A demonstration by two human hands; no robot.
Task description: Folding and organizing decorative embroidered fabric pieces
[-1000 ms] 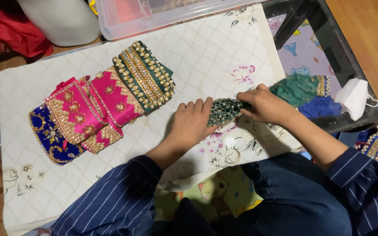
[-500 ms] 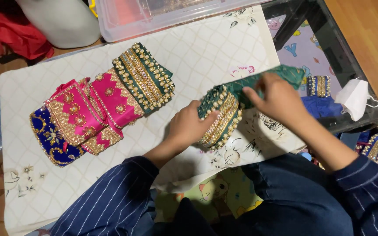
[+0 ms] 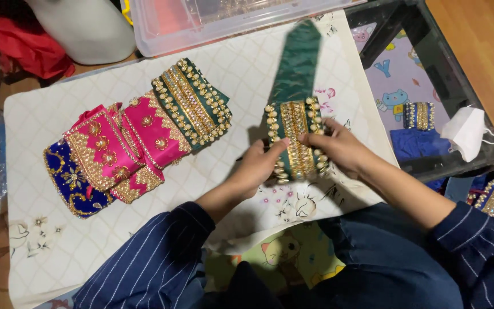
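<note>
A dark green cloth piece [image 3: 296, 86] with gold and pearl trim lies lengthwise on the white quilted cloth [image 3: 247, 63], its plain green tail pointing away from me. My left hand [image 3: 259, 167] grips its trimmed end from the left. My right hand [image 3: 338, 147] holds the same end from the right, fingers over the gold band. To the left lies an overlapping row of finished pieces: a green one [image 3: 192, 103], pink ones [image 3: 122, 143] and a blue one [image 3: 67, 183].
A clear plastic box [image 3: 212, 20] stands at the far edge. A dark tray [image 3: 458, 103] at the right holds blue trimmed pieces [image 3: 418, 117] and a white face mask [image 3: 467, 133]. A white bag [image 3: 87, 28] and red cloth [image 3: 12, 46] lie at the top left.
Both hands lifted the green piece from a bunched roll, unfolded it and laid it out lengthwise on the cloth, moving it slightly up and toward the middle.
</note>
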